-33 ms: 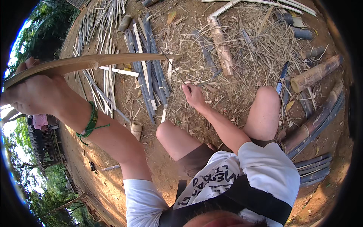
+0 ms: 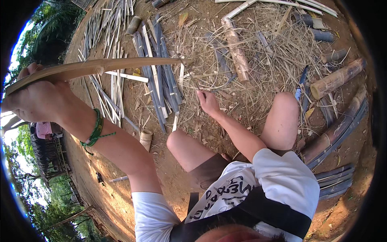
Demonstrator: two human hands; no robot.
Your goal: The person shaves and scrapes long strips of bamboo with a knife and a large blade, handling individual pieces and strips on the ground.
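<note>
My left hand (image 2: 36, 97) is raised at the far left, its fingers wrapped around the end of a long split bamboo strip (image 2: 100, 65). The strip runs nearly level to the right, and its free tip stands above the ground litter. My right hand (image 2: 208, 102) is closed in front of my knees, below and right of that tip. From this fist a thin dark knife blade (image 2: 194, 82) points up toward the strip's tip; it is seen almost edge-on and smeared. Its handle is hidden in my fingers. Whether blade and strip touch, I cannot tell.
Split bamboo slats (image 2: 159, 68) lie in piles beyond the strip. Shavings (image 2: 278, 56) cover the ground ahead, with a bamboo pole (image 2: 236, 50) across them. Cut bamboo lengths (image 2: 336, 78) and a dark-bladed tool (image 2: 302, 80) lie on the right. A short bamboo tube (image 2: 146, 139) stands near my left knee.
My right hand has shifted slightly to the right, and the blade has swung and now shows less plainly. The bamboo strip's tip sits a touch lower.
</note>
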